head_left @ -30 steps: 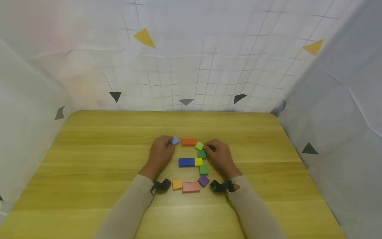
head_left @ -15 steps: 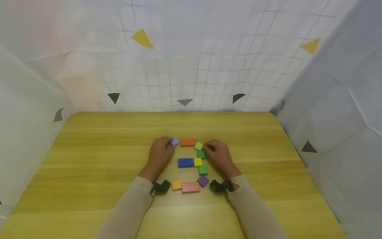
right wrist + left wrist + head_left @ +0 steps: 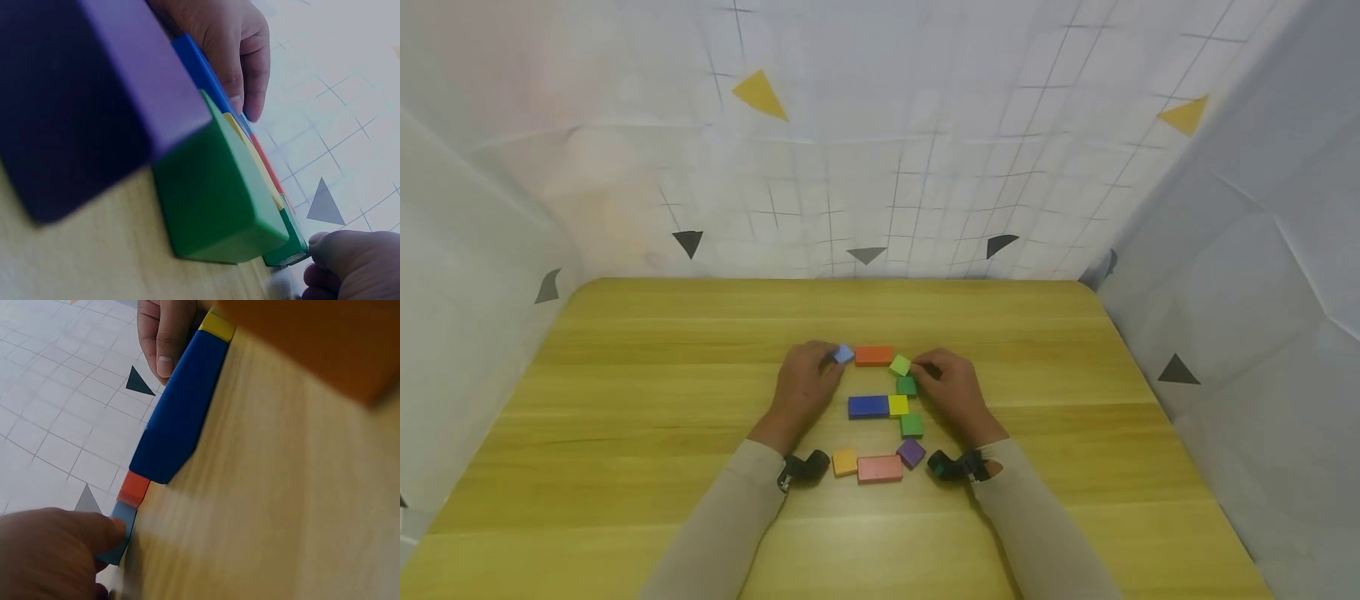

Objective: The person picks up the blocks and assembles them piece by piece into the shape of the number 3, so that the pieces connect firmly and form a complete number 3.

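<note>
My left hand (image 3: 806, 383) pinches a small light blue block (image 3: 844, 354) just left of an orange-red rectangular block (image 3: 873, 357). In the left wrist view, the thumb presses the light blue block (image 3: 123, 534). My right hand (image 3: 953, 392) holds a lime green block (image 3: 900, 365) by its right corner; this block sits turned at the red block's right end. Below it, a dark green block (image 3: 907, 387), a yellow block (image 3: 898, 406) and a green block (image 3: 912, 426) run down in a column. A long dark blue block (image 3: 868, 407) touches the yellow one's left side.
Nearer the person lie an orange-yellow block (image 3: 845, 462), a pink rectangular block (image 3: 880, 469) and a turned purple block (image 3: 912, 453), between the wrist cameras. All rest on a wooden table (image 3: 625, 400). White patterned sheets (image 3: 880, 167) rise behind and at both sides.
My left hand has shifted slightly right with the light blue block, narrowing the gap to the red block. The right hand and the other blocks stay in place.
</note>
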Action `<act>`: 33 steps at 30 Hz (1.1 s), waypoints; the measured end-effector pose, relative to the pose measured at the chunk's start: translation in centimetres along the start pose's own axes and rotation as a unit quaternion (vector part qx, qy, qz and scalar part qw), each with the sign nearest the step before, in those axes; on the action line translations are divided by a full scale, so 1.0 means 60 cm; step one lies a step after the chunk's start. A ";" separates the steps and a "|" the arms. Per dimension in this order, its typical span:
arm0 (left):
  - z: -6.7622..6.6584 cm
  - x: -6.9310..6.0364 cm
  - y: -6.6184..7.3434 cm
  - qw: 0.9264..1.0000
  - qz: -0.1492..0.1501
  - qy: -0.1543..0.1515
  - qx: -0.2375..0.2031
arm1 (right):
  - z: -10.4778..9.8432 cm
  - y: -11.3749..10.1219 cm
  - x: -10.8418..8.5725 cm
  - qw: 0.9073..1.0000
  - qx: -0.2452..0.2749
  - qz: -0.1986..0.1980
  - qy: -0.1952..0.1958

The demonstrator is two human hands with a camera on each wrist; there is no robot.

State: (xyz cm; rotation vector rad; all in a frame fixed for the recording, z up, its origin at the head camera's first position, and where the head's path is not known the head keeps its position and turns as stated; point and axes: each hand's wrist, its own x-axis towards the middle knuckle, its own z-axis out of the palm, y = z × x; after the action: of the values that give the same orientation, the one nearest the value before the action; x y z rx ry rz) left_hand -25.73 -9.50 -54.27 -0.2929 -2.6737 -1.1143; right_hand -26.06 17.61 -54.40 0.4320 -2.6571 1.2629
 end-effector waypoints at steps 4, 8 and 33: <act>-0.001 0.000 0.000 1.000 0.000 0.001 -0.003 | 0.001 -0.001 0.000 1.000 0.002 0.003 0.001; -0.001 -0.001 0.000 1.000 -0.001 0.001 -0.003 | 0.001 -0.001 0.000 1.000 0.003 0.007 0.000; -0.012 -0.009 0.010 0.999 -0.022 -0.020 -0.040 | 0.000 -0.001 -0.001 1.000 -0.009 0.006 0.000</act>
State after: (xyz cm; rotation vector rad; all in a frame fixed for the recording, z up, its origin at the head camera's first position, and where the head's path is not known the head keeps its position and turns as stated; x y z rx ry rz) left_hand -24.95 -9.65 -53.57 -0.2744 -2.6861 -1.2429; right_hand -25.98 17.59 -54.36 0.4147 -2.6736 1.2414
